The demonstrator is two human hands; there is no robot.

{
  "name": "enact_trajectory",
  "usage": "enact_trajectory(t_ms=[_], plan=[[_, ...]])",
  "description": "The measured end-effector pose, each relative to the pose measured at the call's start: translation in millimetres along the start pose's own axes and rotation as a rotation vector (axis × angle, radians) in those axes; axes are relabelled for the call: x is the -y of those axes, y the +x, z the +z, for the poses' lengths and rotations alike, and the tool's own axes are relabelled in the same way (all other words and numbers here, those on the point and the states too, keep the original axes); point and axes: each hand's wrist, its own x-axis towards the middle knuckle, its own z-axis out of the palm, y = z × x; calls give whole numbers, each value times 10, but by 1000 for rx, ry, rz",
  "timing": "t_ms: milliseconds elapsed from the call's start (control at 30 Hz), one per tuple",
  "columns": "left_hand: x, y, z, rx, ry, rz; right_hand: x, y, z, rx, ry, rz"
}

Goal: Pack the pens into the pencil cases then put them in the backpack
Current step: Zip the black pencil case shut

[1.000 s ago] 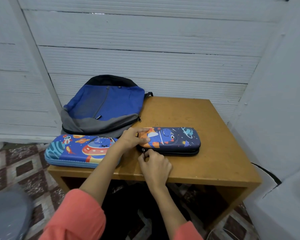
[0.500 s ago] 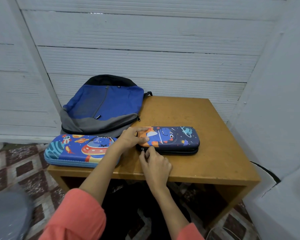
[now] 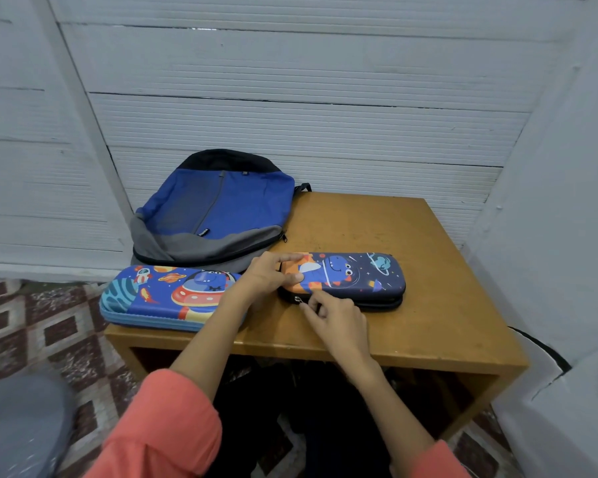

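Left hand (image 3: 268, 276) grips dark pencil case (image 3: 353, 274) end | right hand (image 3: 335, 315) pinches zipper pull (image 3: 297, 299) | we see long axis running rightward

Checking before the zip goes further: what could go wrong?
The right hand pinches only the zipper pull on the dark pencil case; it could slip. The left hand grips just one end, so the case might swivel. The light blue pencil case overhangs the table under the left forearm; a nudge could drop it.

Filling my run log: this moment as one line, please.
step: dark pencil case zipper | left hand: holds its end | right hand: pinches zipper pull | light blue pencil case: closed | backpack: on table
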Motion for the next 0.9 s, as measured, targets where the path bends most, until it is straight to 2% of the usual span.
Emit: enact_trajectory(t_ms=[200,600,767,900], plan=[[-13,7,-4,6,42,-8,-337,-57,-240,-17,-72,-27],[-39,-8,-7,13,57,-18,-821,-119,-685,-32,-102,75],[-46,-19,-10,25,61,-16,-876,-157,-677,-31,-40,100],[-65,-25,-15,23,-11,-24,-873,-224,-599,-114,-127,95]])
